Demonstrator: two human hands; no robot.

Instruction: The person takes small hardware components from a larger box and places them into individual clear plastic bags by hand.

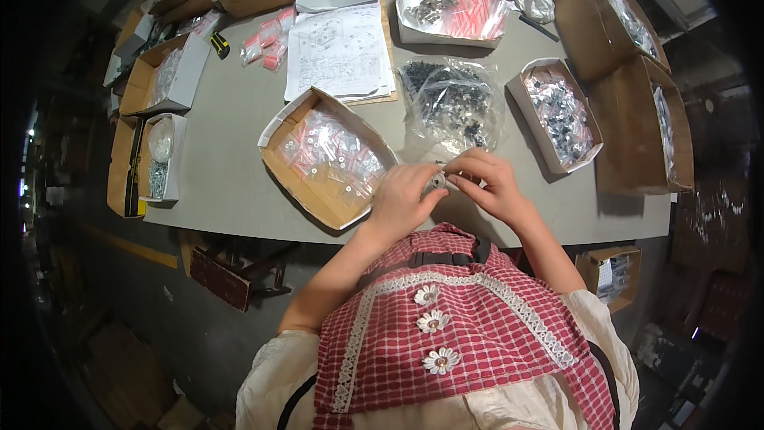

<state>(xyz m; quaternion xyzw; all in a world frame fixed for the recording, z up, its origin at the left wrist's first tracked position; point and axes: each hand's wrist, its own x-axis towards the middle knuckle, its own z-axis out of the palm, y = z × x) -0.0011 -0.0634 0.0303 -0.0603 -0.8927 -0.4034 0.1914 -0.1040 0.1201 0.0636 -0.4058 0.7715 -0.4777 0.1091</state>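
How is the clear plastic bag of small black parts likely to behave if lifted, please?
The clear plastic bag probably flops, since its film is wrinkled. The small black parts would likely shift, as they appear jumbled inside.

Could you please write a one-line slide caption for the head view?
Left hand and right hand meet at a small part near a clear bag of dark pieces on a table.

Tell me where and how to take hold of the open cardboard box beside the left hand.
I'd probably pinch the far-left wall of the box, coming from the left: its thin rim shows uncovered, while the left hand crowds the right corner.
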